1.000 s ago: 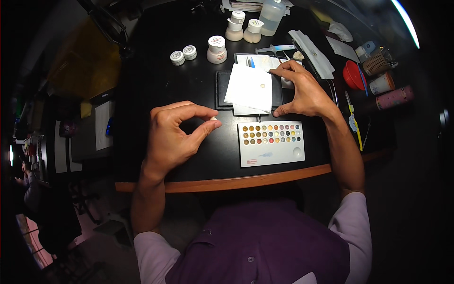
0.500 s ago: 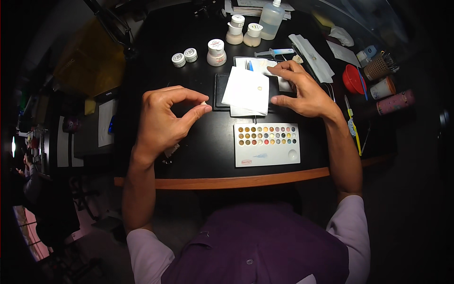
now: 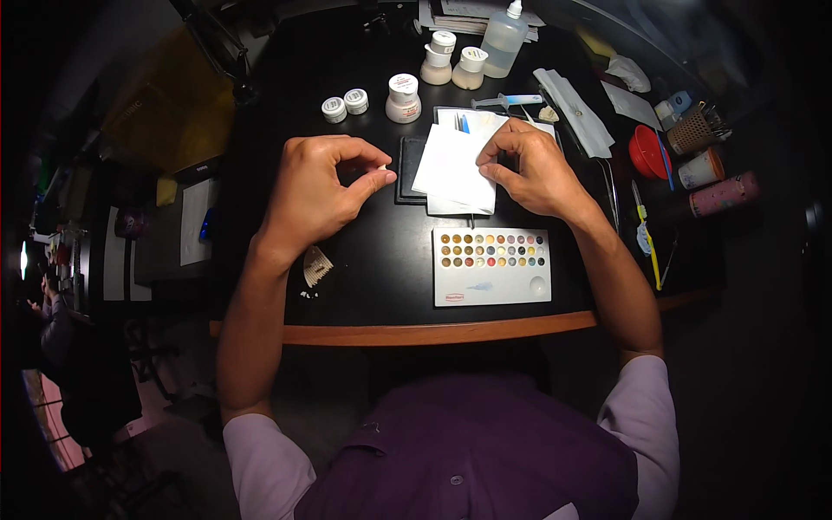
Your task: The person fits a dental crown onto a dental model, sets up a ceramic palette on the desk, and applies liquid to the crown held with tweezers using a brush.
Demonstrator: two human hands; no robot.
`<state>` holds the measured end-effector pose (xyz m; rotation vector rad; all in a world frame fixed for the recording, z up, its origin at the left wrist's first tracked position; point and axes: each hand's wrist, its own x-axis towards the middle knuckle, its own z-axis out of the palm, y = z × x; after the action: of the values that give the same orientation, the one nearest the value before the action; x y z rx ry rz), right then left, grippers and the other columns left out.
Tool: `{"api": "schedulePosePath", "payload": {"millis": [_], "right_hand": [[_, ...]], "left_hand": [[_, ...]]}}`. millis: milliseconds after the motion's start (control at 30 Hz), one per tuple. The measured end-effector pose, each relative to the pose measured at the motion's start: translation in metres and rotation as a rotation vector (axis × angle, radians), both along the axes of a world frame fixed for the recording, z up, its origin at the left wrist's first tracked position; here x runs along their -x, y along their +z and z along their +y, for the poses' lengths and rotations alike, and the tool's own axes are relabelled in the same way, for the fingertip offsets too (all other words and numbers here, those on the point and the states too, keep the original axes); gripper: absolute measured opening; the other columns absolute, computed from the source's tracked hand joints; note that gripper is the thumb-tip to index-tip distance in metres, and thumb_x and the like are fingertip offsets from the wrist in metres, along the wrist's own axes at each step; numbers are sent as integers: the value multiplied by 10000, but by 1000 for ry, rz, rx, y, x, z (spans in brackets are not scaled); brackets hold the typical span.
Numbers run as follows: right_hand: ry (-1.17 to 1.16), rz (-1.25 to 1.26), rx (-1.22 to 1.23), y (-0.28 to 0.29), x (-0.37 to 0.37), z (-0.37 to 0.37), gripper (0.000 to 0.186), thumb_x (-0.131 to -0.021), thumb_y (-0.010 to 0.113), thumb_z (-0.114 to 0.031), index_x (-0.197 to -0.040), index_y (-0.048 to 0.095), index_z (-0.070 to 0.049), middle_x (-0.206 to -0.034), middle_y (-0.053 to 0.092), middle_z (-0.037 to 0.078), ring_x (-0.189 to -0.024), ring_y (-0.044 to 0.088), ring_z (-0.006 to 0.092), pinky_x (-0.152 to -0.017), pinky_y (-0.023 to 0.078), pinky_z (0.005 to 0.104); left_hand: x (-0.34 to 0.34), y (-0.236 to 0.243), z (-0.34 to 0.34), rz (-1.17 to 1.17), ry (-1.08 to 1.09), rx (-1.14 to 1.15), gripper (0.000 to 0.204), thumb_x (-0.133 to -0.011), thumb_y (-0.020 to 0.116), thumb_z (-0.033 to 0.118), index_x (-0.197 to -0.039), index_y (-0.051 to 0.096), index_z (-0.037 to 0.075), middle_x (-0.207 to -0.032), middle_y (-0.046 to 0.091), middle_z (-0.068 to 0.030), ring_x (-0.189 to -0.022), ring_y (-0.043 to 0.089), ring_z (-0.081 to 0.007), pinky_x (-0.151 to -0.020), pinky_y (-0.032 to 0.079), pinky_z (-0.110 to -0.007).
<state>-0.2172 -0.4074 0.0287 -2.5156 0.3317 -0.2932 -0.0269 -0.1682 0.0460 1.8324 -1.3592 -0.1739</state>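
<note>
Between thumb and forefinger of my left hand (image 3: 319,184) is a small white piece (image 3: 382,168), like a dental crown, mostly covered by the fingertips. That hand is raised left of the papers. My right hand (image 3: 536,169) has its thumb and forefinger pinched together over the stack of white paper sheets (image 3: 452,169); whatever lies between them is hidden. The sheets rest on a black pad (image 3: 409,173). Nearer me sits a white palette (image 3: 491,290) with rows of coloured wells.
Left of the palette lie a beige ribbed piece (image 3: 318,267) and white crumbs. Farther back stand small jars (image 3: 403,100) and a clear bottle (image 3: 504,42). A syringe (image 3: 511,100), a red bowl (image 3: 646,149) and a yellow-handled tool (image 3: 648,234) are toward the right.
My right hand has moved in over the papers and its spread thumb and fingers have closed where a small tooth-coloured piece lay. My left hand keeps its pinch, shifted slightly right and up.
</note>
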Motion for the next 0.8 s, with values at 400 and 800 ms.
{"api": "schedulePosePath", "payload": {"millis": [400, 800], "right_hand": [[4, -201, 150, -14, -2, -7, 49, -879, 734, -6, -925, 740, 10, -987, 714, 159, -957, 672, 300, -885, 524, 433], [-79, -194, -84, -10, 3, -2, 68, -904, 773, -22, -962, 774, 12, -933, 769, 100, -793, 682, 164, -752, 537, 303]], "left_hand": [[-9, -8, -3, 5, 34, -35, 149, -852, 878, 99, -970, 834, 18, -896, 817, -106, -834, 781, -183, -765, 582, -298], [-12, -14, 5, 21, 60, -18, 159, -851, 881, 95, -984, 835, 19, -893, 814, -104, -838, 778, -173, -781, 591, -299]]}}
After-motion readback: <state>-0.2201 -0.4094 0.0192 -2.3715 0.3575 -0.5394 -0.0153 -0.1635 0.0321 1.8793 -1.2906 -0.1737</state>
